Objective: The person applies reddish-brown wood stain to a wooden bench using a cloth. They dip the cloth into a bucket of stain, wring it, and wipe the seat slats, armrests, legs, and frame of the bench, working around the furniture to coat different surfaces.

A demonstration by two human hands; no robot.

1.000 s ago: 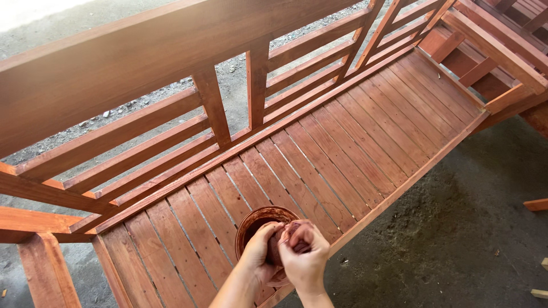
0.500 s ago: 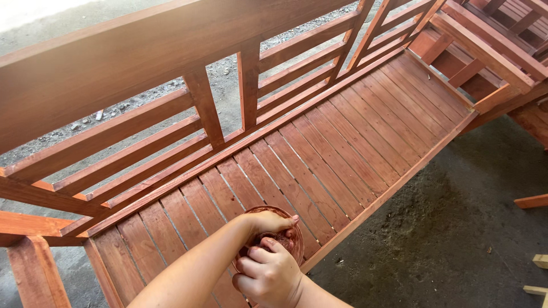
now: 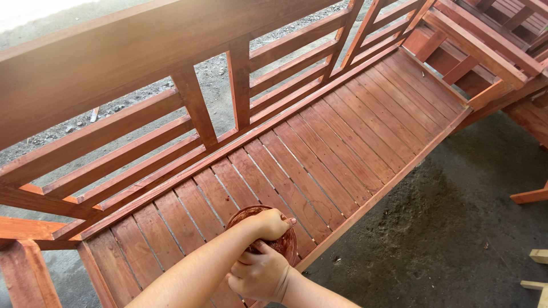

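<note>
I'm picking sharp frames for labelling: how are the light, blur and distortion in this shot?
Head view: even, soft daylight, no hard shadows; the top left corner is washed out white. The bench seat slats look crisp; the left hand and right hand over the stained bowl show no clear motion blur. The wide lens splays the backrest rails slightly.

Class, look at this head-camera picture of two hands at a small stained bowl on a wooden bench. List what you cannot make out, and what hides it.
1. Inside of the bowl: covered by the left hand.
2. What the left hand's fingers grip, if anything: hidden by its own fist.
3. Right hand fingers: tucked against the bowl, under the left hand.
4. Bench legs and left end: cut off by the picture edge.
</note>
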